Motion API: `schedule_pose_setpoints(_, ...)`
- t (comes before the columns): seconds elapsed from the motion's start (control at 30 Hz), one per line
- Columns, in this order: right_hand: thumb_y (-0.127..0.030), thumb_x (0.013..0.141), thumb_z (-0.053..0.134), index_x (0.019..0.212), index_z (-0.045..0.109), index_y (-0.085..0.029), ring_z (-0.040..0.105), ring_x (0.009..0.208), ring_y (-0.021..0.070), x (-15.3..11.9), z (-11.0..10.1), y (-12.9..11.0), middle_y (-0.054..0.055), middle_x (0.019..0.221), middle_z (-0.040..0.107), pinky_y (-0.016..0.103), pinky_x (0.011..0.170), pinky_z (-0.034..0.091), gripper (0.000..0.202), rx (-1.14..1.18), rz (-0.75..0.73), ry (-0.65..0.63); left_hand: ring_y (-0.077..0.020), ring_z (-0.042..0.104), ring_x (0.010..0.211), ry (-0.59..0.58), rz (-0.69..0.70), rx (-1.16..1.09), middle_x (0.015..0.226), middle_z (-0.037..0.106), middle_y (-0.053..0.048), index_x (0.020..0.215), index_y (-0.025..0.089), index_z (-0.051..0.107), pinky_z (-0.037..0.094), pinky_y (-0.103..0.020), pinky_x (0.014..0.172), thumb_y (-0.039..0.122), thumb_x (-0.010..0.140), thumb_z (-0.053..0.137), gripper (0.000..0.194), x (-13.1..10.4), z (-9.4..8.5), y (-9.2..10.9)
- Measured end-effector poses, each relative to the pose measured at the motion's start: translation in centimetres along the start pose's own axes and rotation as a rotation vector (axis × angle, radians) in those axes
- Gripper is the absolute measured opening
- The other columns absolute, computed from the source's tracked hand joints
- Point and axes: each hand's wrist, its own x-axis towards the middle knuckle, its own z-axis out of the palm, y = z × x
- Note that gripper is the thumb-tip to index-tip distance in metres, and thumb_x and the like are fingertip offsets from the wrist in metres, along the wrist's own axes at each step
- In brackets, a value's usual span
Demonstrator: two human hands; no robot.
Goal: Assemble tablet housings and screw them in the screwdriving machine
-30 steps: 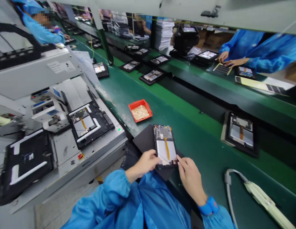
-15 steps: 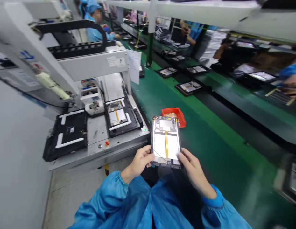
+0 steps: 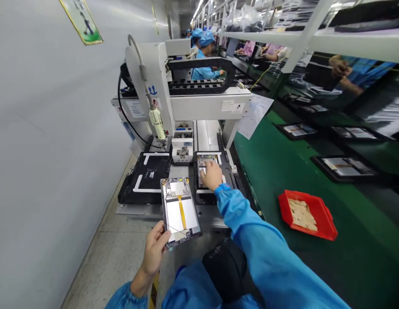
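My left hand (image 3: 155, 246) is closed on the lower left corner of an opened tablet (image 3: 181, 214), held tilted in front of the machine. Its white battery, orange ribbon cable and circuit board face up. My right hand (image 3: 212, 175) reaches over a second opened tablet (image 3: 202, 159), which lies in the black right-hand fixture (image 3: 206, 198) with white corner strips. The right fingers are apart and rest on or just above this tablet, hiding much of it. The black left-hand fixture (image 3: 156, 171), also with white strips, holds no tablet.
The white machine's crossbeam (image 3: 206, 106) spans above the fixtures, with a pale screwdriver (image 3: 156, 122) hanging at left. On the green bench (image 3: 267, 167) sits a red tray (image 3: 330, 223) of small beige pieces. Several opened tablets line the belt; co-workers sit farther back.
The view has turned left toward the machine. My right hand has let go of the held tablet and moved to the one in the right fixture. The left hand keeps its tablet.
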Motion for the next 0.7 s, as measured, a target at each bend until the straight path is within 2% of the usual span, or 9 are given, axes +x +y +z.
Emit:
schedule_pose_setpoints(0.1, -0.027, 0.082, 0.063, 0.121, 0.058, -0.007, 0.048, 0.119, 0.0337, 3.0, 2.3, -1.7, 0.023, 0.129, 0.056, 0.047, 0.104, 0.032, 0.045, -0.064, 0.027, 0.026, -0.011, 0.053, 0.06, 0.06, 0.009, -0.055, 0.073, 0.064, 0.001, 0.089, 0.016, 0.067, 0.04, -0.02, 0.055, 0.035, 0.079, 0.074, 0.023, 0.6, -0.2, 0.4)
schedule_pose_setpoints(0.2, -0.021, 0.077, 0.064, 0.122, 0.056, -0.006, 0.043, 0.125, 0.0353, 4.3, 3.4, -2.6, 0.025, 0.135, 0.051, 0.052, 0.107, 0.026, 0.048, -0.1, 0.029, 0.039, -0.0119, 0.053, 0.059, 0.089, 0.008, -0.087, 0.071, 0.064, 0.0, 0.087, 0.016, 0.067, 0.039, -0.02, 0.054, 0.035, 0.076, 0.075, 0.024, 1.9, 0.1, 0.5)
schedule_pose_setpoints(0.27, -0.018, 0.074, 0.064, 0.122, 0.056, -0.008, 0.039, 0.13, 0.0361, 4.7, 3.4, -3.2, 0.024, 0.142, 0.047, 0.054, 0.108, 0.025, 0.05, -0.112, 0.012, 0.038, -0.0109, 0.05, 0.055, 0.103, 0.003, -0.102, 0.066, 0.061, 0.002, 0.083, 0.016, 0.066, 0.036, -0.02, 0.051, 0.034, 0.073, 0.076, 0.024, 2.9, 0.4, 0.6)
schedule_pose_setpoints(0.37, -0.017, 0.074, 0.061, 0.12, 0.059, -0.009, 0.044, 0.127, 0.0358, 5.6, 1.9, -3.3, 0.023, 0.144, 0.046, 0.051, 0.103, 0.035, 0.046, -0.112, 0.011, 0.048, -0.0095, 0.047, 0.051, 0.099, -0.007, -0.114, 0.061, 0.056, 0.003, 0.076, 0.016, 0.063, 0.037, -0.021, 0.052, 0.034, 0.071, 0.075, 0.022, 4.3, 0.6, 0.8)
schedule_pose_setpoints(0.47, -0.027, 0.079, 0.059, 0.119, 0.064, -0.012, 0.057, 0.114, 0.0327, 6.9, -1.2, -0.9, 0.021, 0.134, 0.056, 0.042, 0.092, 0.045, 0.044, -0.003, 0.107, 0.026, -0.0107, 0.049, 0.052, 0.071, -0.02, -0.118, 0.06, 0.056, 0.003, 0.077, 0.016, 0.063, 0.038, -0.022, 0.053, 0.034, 0.071, 0.075, 0.022, 5.6, 1.1, 1.0)
schedule_pose_setpoints(0.57, -0.034, 0.081, 0.056, 0.117, 0.069, -0.015, 0.062, 0.109, 0.0316, 8.0, -4.2, 3.8, 0.017, 0.117, 0.068, 0.041, 0.093, 0.046, 0.042, 0.172, 0.216, 0.004, -0.0104, 0.049, 0.053, 0.04, -0.024, -0.143, 0.062, 0.057, 0.002, 0.078, 0.016, 0.063, 0.037, -0.022, 0.052, 0.034, 0.07, 0.076, 0.024, 6.9, 1.9, 1.0)
schedule_pose_setpoints(0.63, -0.034, 0.086, 0.05, 0.114, 0.071, -0.016, 0.061, 0.111, 0.0311, 8.0, -5.3, 7.1, 0.015, 0.115, 0.07, 0.043, 0.097, 0.045, 0.04, 0.303, 0.248, 0.034, -0.0088, 0.048, 0.052, 0.02, -0.018, -0.165, 0.064, 0.057, 0.002, 0.077, 0.016, 0.062, 0.037, -0.021, 0.051, 0.034, 0.069, 0.076, 0.025, 7.6, 2.6, 0.9)
schedule_pose_setpoints(0.7, -0.039, 0.09, 0.046, 0.114, 0.072, -0.016, 0.061, 0.112, 0.03, 7.5, -5.4, 9.6, 0.013, 0.117, 0.07, 0.044, 0.099, 0.045, 0.042, 0.411, 0.268, 0.051, -0.0075, 0.046, 0.052, -0.005, -0.013, -0.174, 0.065, 0.057, 0.002, 0.078, 0.015, 0.062, 0.035, -0.019, 0.048, 0.034, 0.069, 0.077, 0.025, 8.2, 3.1, 0.8)
